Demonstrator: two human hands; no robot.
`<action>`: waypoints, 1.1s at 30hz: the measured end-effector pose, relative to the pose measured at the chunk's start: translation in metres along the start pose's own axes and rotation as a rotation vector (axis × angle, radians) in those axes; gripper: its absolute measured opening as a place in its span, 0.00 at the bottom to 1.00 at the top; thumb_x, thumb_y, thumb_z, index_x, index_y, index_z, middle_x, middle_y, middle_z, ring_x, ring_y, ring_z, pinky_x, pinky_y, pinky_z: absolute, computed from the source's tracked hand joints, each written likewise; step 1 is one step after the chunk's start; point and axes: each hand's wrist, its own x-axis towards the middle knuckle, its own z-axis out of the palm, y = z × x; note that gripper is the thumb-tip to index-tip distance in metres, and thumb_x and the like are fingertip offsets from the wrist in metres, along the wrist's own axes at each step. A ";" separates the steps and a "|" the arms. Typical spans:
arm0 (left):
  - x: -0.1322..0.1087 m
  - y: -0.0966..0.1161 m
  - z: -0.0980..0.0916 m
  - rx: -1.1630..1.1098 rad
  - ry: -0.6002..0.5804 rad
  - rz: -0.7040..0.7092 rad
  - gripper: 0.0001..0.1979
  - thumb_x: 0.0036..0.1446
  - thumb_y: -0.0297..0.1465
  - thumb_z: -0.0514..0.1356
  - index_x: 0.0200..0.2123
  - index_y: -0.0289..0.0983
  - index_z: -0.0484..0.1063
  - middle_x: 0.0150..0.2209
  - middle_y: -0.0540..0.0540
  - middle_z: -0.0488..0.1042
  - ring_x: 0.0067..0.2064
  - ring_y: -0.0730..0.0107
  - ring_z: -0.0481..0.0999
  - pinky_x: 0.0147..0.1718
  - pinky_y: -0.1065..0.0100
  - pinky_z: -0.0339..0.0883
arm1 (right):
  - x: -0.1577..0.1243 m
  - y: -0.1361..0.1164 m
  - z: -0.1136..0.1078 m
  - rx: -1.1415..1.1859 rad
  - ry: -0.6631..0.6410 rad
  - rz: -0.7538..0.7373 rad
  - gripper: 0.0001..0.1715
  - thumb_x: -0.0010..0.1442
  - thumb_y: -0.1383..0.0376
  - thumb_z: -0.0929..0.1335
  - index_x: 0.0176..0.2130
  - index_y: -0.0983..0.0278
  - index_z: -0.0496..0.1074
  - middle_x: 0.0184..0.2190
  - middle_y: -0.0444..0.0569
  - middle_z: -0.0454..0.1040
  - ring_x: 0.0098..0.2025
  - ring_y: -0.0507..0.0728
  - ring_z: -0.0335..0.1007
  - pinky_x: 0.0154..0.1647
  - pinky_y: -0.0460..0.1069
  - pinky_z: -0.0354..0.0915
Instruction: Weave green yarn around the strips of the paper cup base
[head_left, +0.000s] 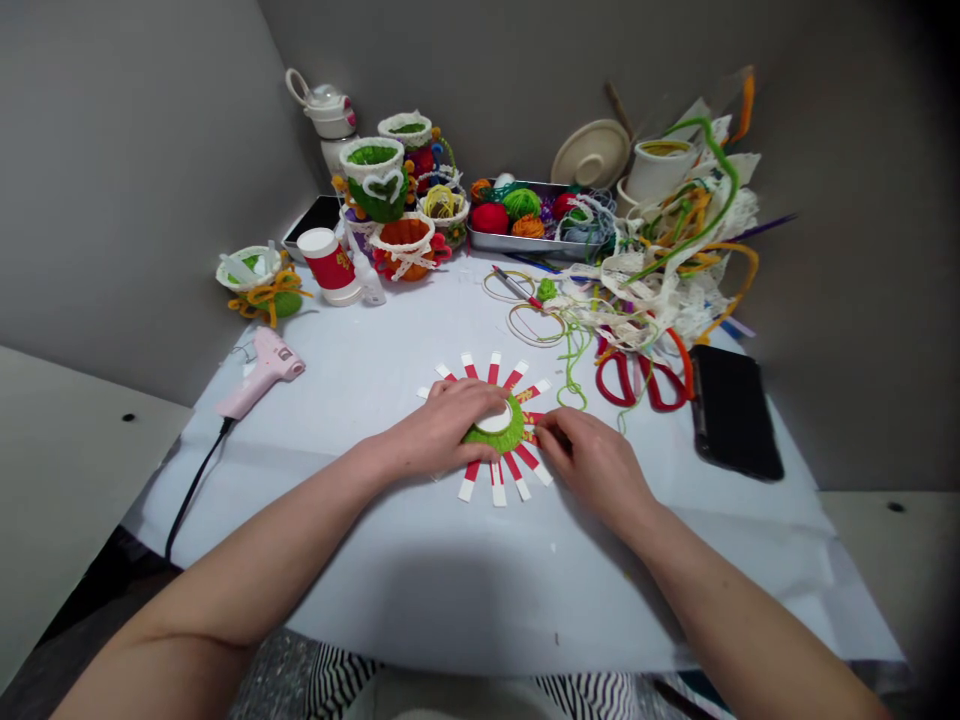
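- head view: a round green yarn-wrapped base (501,438) with radiating red-and-white paper strips (491,483) is seen near the middle of a white-covered table (360,560).
- left hand (442,428): fingers (480,398) are held together, pressed onto a white disc (495,418) atop the base.
- right hand (592,468): slightly spread fingertips (545,428) are placed against the strips at the base's right edge; no pinch is seen.
- red-handled scissors (641,385) are lying just beyond the right hand.

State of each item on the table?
Left hand: on the green yarn disc
Right hand: fingertips on the red-and-white strips
Green yarn disc: flat, strips radiating out
Pink glue gun: lying on its side, cord attached
Red-handled scissors: flat, partly under lace
Black phone: flat, screen dark
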 end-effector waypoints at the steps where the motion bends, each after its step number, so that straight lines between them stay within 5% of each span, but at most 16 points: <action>1: 0.000 0.000 0.001 0.003 0.003 -0.007 0.22 0.63 0.37 0.70 0.56 0.42 0.68 0.67 0.36 0.67 0.68 0.45 0.65 0.62 0.41 0.59 | 0.000 0.000 0.000 0.003 -0.003 0.003 0.09 0.68 0.66 0.64 0.34 0.60 0.71 0.29 0.47 0.76 0.29 0.56 0.70 0.30 0.50 0.60; 4: 0.001 0.000 0.005 0.006 0.072 -0.031 0.24 0.63 0.39 0.68 0.58 0.40 0.67 0.70 0.32 0.59 0.71 0.43 0.59 0.63 0.42 0.59 | 0.000 0.000 0.000 0.007 -0.009 0.004 0.09 0.69 0.66 0.64 0.35 0.61 0.71 0.29 0.47 0.76 0.30 0.56 0.70 0.31 0.50 0.61; 7: 0.002 0.000 0.008 0.012 0.146 -0.074 0.26 0.62 0.40 0.69 0.59 0.40 0.67 0.63 0.34 0.65 0.65 0.45 0.64 0.61 0.45 0.63 | 0.000 0.000 -0.001 0.011 -0.009 -0.004 0.09 0.69 0.65 0.64 0.35 0.61 0.71 0.29 0.47 0.76 0.30 0.56 0.70 0.31 0.50 0.61; 10: 0.001 0.002 0.004 0.022 0.123 -0.090 0.24 0.64 0.39 0.67 0.59 0.41 0.67 0.56 0.38 0.72 0.59 0.47 0.68 0.59 0.45 0.63 | 0.000 0.000 -0.004 0.040 -0.018 -0.029 0.09 0.70 0.66 0.65 0.35 0.61 0.71 0.29 0.47 0.75 0.31 0.57 0.70 0.32 0.50 0.62; 19: -0.002 -0.004 -0.005 0.041 0.045 0.021 0.22 0.66 0.22 0.54 0.60 0.46 0.66 0.64 0.43 0.71 0.66 0.52 0.66 0.62 0.46 0.54 | -0.003 -0.010 -0.012 0.151 -0.085 -0.243 0.10 0.73 0.66 0.63 0.39 0.62 0.72 0.34 0.50 0.77 0.37 0.57 0.72 0.39 0.52 0.67; 33: -0.001 -0.002 0.001 0.024 0.041 0.000 0.21 0.65 0.35 0.66 0.58 0.45 0.67 0.66 0.40 0.70 0.66 0.49 0.66 0.63 0.45 0.55 | -0.007 -0.007 -0.024 0.145 -0.134 -0.290 0.10 0.71 0.68 0.65 0.38 0.62 0.74 0.34 0.50 0.76 0.37 0.57 0.72 0.38 0.51 0.68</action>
